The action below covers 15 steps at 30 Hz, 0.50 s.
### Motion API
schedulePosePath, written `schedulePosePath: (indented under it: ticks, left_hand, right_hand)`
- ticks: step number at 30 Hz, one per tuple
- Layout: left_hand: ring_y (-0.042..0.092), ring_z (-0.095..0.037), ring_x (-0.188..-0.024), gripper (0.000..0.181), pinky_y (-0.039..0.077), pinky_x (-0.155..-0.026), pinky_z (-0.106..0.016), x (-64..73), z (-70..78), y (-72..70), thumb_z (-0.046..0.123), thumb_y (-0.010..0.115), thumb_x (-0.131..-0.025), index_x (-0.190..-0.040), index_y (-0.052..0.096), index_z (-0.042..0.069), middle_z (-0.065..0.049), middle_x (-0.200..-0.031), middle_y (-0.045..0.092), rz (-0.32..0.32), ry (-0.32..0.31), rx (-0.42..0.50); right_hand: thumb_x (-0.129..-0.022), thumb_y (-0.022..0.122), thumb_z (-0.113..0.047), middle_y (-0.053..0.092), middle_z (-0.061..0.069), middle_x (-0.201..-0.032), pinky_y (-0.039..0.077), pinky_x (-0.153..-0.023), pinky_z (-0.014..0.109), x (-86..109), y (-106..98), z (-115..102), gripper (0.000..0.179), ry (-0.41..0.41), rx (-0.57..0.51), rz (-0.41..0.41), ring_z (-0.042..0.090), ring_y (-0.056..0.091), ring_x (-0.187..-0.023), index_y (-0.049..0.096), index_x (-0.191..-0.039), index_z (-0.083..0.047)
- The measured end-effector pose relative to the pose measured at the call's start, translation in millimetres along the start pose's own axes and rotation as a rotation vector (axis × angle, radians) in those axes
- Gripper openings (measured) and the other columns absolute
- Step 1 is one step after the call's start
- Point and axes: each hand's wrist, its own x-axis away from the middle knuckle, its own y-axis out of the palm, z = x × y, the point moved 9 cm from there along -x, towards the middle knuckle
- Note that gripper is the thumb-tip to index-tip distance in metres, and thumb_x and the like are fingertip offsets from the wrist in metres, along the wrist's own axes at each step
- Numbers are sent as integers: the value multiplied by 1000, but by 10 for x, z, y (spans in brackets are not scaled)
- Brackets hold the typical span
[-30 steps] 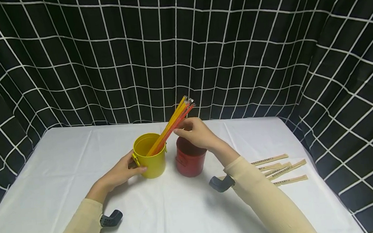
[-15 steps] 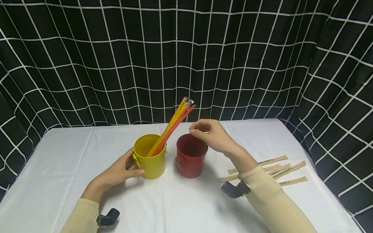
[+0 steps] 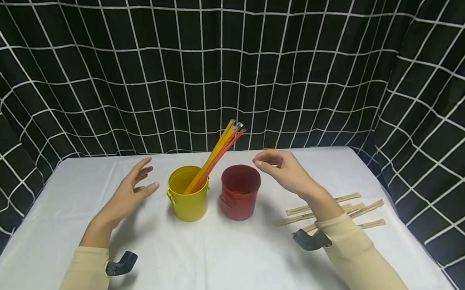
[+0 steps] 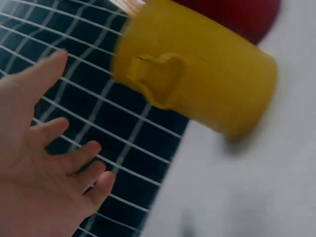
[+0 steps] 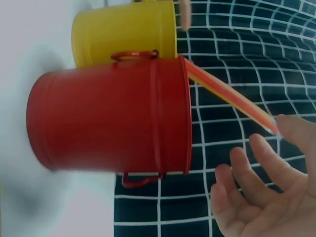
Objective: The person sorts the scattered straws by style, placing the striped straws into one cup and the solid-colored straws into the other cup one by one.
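A yellow bucket (image 3: 190, 206) with small side handles stands mid-table, and several long yellow and orange-red sticks (image 3: 215, 154) with clear wrapped ends lean in it toward the right. Just right of it is a red bucket (image 3: 240, 203), its visible inside bare. My left hand (image 3: 125, 194) is held left of the yellow bucket, apart from it, fingers spread and holding nothing. Beyond the red bucket's right rim hovers my right hand (image 3: 283, 170); its fingers are loosely bent with nothing between them, as the right wrist view (image 5: 261, 182) also shows.
Several paper-wrapped thin sticks (image 3: 370, 208) lie scattered on the white tablecloth (image 3: 226, 273) at the right, partly under my right forearm. A black curtain with a white grid (image 3: 193, 66) surrounds the table's back and sides. A dark camera mount sits on each wrist.
My left hand has let go of the yellow bucket and drawn back to the left. My right hand has moved away from the leaning sticks, rightward past the red bucket.
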Motion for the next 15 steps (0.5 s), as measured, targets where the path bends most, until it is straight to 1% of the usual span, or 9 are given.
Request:
schedulePosePath:
  ticks: [2, 4, 6, 9, 10, 12, 15]
  left_hand:
    - [21, -43, -155, 76, 25, -123, -63, 32, 118, -97, 29, 61, -102, -163, 17, 20, -20, -165, 27, 67, 30, 16]
    - [23, -41, -154, 71, 26, -123, -63, 68, 247, -149, 24, 60, -103, -162, 21, 17, -20, -164, 30, 113, 69, 34]
    - [26, -40, -153, 67, 28, -123, -62, 99, 365, -164, 22, 59, -103, -160, 25, 16, -20, -162, 34, 147, 100, 33]
    - [28, -40, -152, 65, 31, -121, -62, 141, 539, -137, 19, 60, -102, -159, 28, 16, -19, -160, 37, 177, 148, 5]
    - [29, -40, -152, 65, 32, -120, -62, 153, 592, -121, 19, 60, -102, -158, 29, 16, -19, -160, 38, 186, 164, -11]
    - [30, -40, -151, 64, 34, -119, -62, 172, 677, -79, 17, 61, -101, -157, 32, 16, -18, -159, 39, 200, 195, -36]
    - [33, -39, -150, 61, 36, -118, -60, 192, 762, 3, 15, 62, -100, -155, 36, 14, -17, -159, 40, 209, 232, -46]
  right_hand:
    - [-102, 59, -17, 68, 20, -125, 52, -104, 56, 30, -45, 9, 27, -8, 8, -7, 35, 65, -118, 67, -122, 0]
    - [-102, 59, -16, 67, 20, -125, 52, -104, 56, 60, -79, 26, 27, -19, 16, -15, 35, 65, -119, 67, -122, 1]
    - [-102, 59, -15, 67, 20, -126, 53, -104, 56, 87, -104, 48, 27, -29, 27, -23, 35, 65, -118, 67, -122, 0]
    - [-102, 59, -14, 67, 20, -125, 53, -104, 52, 134, -133, 65, 27, -49, 36, -33, 34, 64, -119, 66, -122, 1]
    - [-101, 59, -14, 67, 19, -125, 54, -104, 50, 152, -142, 69, 27, -54, 36, -36, 34, 64, -119, 67, -122, 1]
    - [-102, 59, -14, 67, 18, -126, 55, -103, 40, 192, -162, 76, 27, -62, 43, -42, 32, 64, -119, 67, -122, 1]
    - [-102, 59, -14, 68, 17, -126, 55, -98, 26, 258, -206, 112, 27, -67, 59, -40, 30, 65, -118, 67, -122, 1]
